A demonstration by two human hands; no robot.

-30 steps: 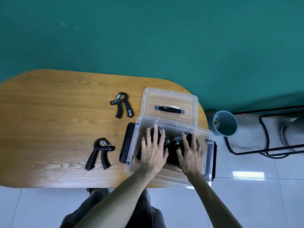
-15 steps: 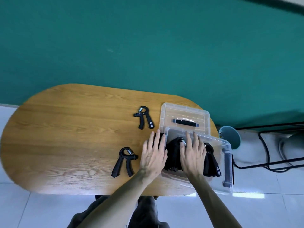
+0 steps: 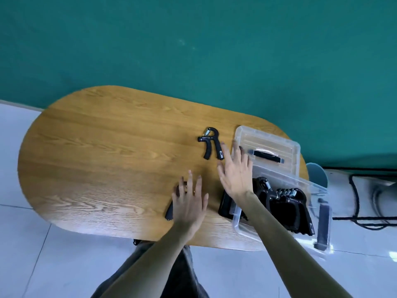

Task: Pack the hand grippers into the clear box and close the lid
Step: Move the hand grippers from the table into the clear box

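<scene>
The clear box [image 3: 238, 220] stands at the table's right end with several black hand grippers [image 3: 285, 205] inside. Its clear lid [image 3: 268, 145] with a black handle lies flat just behind it. One black hand gripper [image 3: 211, 146] lies on the wood to the left of the lid. My right hand [image 3: 235, 173] hovers open, fingers spread, just right of that gripper. My left hand [image 3: 190, 201] is open, palm down, over a second hand gripper [image 3: 169, 212]; only a handle tip shows below my fingers.
The oval wooden table [image 3: 107, 158] stands against a teal wall. A teal funnel-shaped object [image 3: 318, 175] and black cables [image 3: 365, 220] lie on the white tiled floor to the right. A flat black object [image 3: 225, 205] sits under the box's left side.
Both hands left the box and moved left. The left hand now covers the near hand gripper; the right hand has reached toward the far one. The camera view has shifted left.
</scene>
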